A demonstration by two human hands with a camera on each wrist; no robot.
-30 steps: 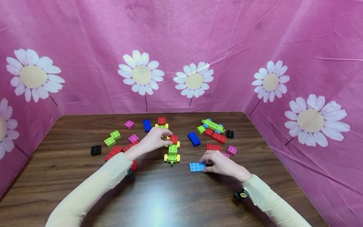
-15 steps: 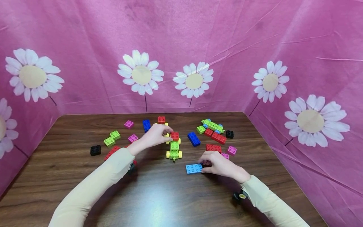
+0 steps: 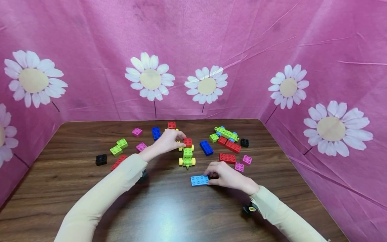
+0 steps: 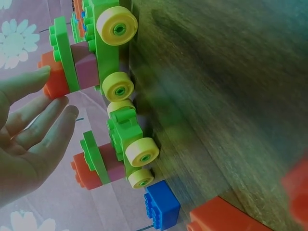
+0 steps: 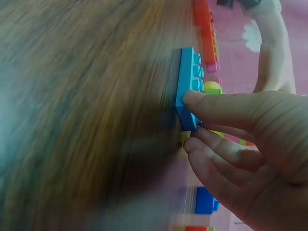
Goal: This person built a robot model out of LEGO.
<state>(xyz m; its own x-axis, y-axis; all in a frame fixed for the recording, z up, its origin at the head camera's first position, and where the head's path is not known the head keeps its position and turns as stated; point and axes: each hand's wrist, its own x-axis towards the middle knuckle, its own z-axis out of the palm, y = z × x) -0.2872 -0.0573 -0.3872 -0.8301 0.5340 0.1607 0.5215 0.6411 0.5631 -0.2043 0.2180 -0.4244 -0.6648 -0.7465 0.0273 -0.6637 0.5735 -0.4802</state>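
Observation:
My left hand (image 3: 166, 140) pinches a red toy brick (image 4: 57, 82) between thumb and fingers. That brick tops a stack of a green plate (image 4: 66, 55) and a pink brick (image 4: 87, 65), on a green toy car base (image 3: 187, 161) with yellow wheels. A similar car (image 4: 124, 130) with its own red-topped stack stands behind it, partly covered by the left hand in the head view. To the right, nearer the front, my right hand (image 3: 228, 175) grips the right end of a light blue flat eight-stud plate (image 3: 199, 180), which lies studs up at the tabletop.
Loose red, green, pink and black bricks lie at the left, including a black brick (image 3: 101, 159). A blue brick (image 3: 206, 148), a red brick (image 3: 227, 158) and a green car base with blue wheels (image 3: 226, 133) lie at the right. A pink flowered cloth (image 3: 193, 40) surrounds the table.
My left hand has shifted right and slightly away, the red-topped car moving with it. The light blue plate has slid left and a little nearer in my right hand.

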